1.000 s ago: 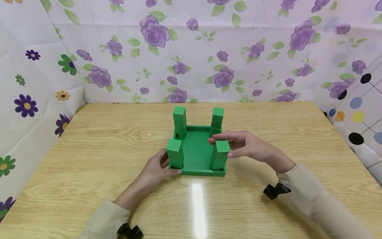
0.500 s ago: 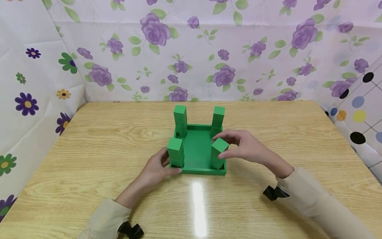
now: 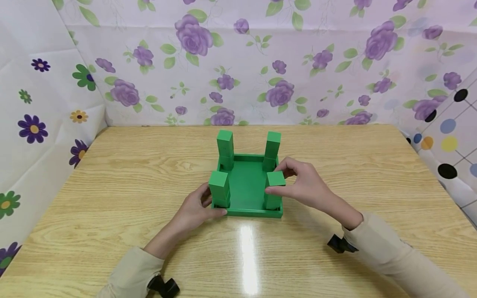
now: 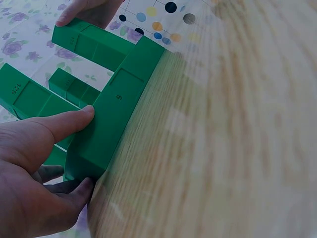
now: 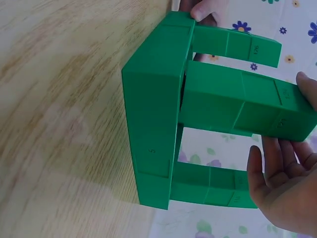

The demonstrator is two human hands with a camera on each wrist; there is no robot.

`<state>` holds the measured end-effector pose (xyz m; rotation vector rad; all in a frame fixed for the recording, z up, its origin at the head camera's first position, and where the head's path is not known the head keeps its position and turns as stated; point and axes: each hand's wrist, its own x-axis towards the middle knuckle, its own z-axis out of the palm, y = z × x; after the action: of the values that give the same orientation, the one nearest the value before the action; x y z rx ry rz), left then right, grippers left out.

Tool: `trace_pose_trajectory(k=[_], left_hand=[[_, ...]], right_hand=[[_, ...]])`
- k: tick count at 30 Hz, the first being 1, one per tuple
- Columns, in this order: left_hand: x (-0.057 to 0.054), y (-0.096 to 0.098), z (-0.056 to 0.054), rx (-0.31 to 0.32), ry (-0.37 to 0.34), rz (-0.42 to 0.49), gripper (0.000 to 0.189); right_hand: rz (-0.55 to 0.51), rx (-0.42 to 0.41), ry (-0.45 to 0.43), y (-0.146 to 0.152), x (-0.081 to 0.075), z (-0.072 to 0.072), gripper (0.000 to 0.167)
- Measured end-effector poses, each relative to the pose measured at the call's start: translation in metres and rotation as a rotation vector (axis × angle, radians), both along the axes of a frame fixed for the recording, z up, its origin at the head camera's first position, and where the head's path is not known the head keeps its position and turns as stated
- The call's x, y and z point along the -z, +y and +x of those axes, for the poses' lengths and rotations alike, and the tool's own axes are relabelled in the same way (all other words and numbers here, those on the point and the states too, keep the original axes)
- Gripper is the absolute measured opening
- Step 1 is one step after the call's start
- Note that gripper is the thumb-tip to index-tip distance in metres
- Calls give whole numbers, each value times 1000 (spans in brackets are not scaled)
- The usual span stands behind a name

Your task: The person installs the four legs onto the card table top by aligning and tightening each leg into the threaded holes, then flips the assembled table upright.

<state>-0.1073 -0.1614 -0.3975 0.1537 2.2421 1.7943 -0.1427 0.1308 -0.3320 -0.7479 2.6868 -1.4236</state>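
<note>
A shallow green tray (image 3: 246,186) with a raised rim lies on the table. Upright green posts stand in its corners, each with a seam like stacked blocks. My left hand (image 3: 193,209) grips the near left corner of the tray, its thumb on the front rim beside the near left post (image 3: 219,188). With thumb and fingers, my right hand (image 3: 307,186) pinches the upper part of the near right post (image 3: 275,179). In the right wrist view that post (image 5: 233,101) stands in its corner, small numbers marked near its top. The right fingertips are partly hidden behind it.
At the back of the tray are the far left post (image 3: 225,149) and the far right post (image 3: 272,150). The wood-grain table (image 3: 149,165) runs back to a flowered cloth wall (image 3: 149,62). A glare streak crosses the table's front.
My right hand has come in from loosely around the near right post to pinching it. The post twisted, then turned back nearly square with the tray. My left hand stays put.
</note>
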Motion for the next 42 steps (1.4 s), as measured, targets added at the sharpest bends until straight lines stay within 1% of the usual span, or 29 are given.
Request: trace_pose_trajectory(k=[2,5,7,9,11,14,19,21,23,24,28,32,35,38,42], left_hand=[[0,0,0,-3,-3,0,83],[0,1,0,-6,-5,0,83],[0,0,0,-6,-5,-1,83],[0,0,0,-3,-5,3,83],[0,0,0,1,-3,7,82],[0,0,0,8,0,13,82],[-1,-1,0,9,5,19,81],[-1,-1,0,8,3,22,81],[0,-1,0,9,0,29,81],[0,-1,0,9,-1,32,81],[0,-1,0,11,-1,36,81],[0,-1,0,7,0,27,81],[0,-1,0,8,-1,27,81],[0,-1,0,9,-2,28,81],[0,-1,0,6,-2,15,81]], right_hand=[[7,-4,25,-1,1,1,38],[9,-26,72,-1,1,2,48],[1,-55,96,1,2,3,56],[-23,-104,88,3,1,2,61],[-45,-168,46,7,0,1,62],[-76,-277,-50,15,-3,-4,63],[-191,-463,-210,26,-3,-15,68],[-231,-513,-256,29,-2,-19,66],[-244,-541,-279,30,-1,-22,62],[-243,-547,-287,30,0,-23,60],[-216,-525,-289,30,-1,-26,55],[-209,-509,-284,28,-1,-25,53],[-208,-482,-291,26,-1,-24,53],[-180,-413,-276,24,0,-21,52],[-105,-290,-201,20,2,-18,48]])
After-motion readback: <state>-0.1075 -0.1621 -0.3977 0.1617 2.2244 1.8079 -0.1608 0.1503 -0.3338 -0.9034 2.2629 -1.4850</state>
